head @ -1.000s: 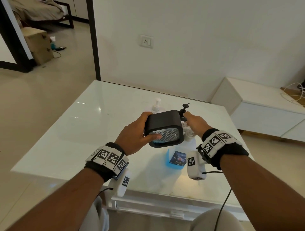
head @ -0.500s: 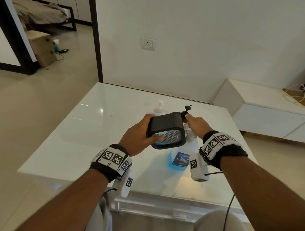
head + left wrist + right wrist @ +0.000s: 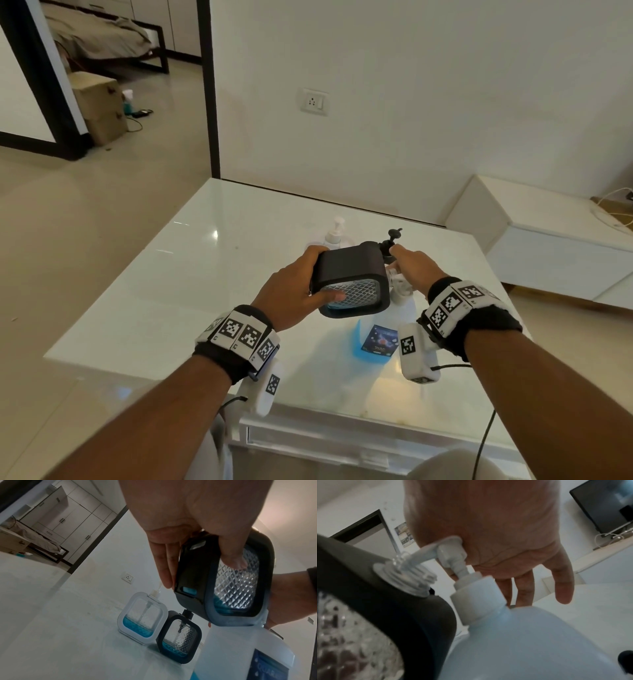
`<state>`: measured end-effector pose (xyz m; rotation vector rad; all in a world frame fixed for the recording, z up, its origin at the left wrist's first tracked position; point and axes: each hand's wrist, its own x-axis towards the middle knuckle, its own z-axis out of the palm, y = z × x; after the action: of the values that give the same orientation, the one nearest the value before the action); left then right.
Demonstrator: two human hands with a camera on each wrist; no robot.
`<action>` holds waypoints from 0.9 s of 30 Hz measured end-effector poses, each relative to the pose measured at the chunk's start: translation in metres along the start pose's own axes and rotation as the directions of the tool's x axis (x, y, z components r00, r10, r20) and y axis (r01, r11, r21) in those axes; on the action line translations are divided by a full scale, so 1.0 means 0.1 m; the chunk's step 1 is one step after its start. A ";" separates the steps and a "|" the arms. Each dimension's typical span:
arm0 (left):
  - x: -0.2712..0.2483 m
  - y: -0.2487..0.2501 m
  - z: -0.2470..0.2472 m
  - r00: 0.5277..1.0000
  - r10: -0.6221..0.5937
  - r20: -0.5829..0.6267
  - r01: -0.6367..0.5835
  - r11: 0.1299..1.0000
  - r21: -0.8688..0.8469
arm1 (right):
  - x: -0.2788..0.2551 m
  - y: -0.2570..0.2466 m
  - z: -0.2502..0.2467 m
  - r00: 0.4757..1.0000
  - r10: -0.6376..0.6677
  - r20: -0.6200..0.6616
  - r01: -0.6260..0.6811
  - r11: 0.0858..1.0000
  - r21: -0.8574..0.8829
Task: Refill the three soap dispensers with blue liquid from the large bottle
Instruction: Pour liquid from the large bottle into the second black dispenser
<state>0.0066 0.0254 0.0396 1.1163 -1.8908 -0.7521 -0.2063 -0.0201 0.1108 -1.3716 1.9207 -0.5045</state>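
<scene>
A black soap dispenser is held tilted in the left hand grip, its open threaded neck directly under the spout of the large bottle pump, which is pressed by the open right hand palm.

The desk under my work is glossy white, mirror-smooth. My black dispenser has a matt plastic frame round a clear, diamond-embossed pane. The big bottle is smooth, milky plastic with a glossy printed label.
</scene>
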 end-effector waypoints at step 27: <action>0.03 -0.02 0.04 1.000 -0.017 0.003 0.017 1.000 -0.023 | 0.15 0.11 0.06 0.998 0.001 -0.058 -0.002 1.000 -0.007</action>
<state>0.0035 0.0224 0.0373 1.1188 -1.8727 -0.7833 -0.2119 -0.0295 0.0945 -1.3738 1.9717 -0.5428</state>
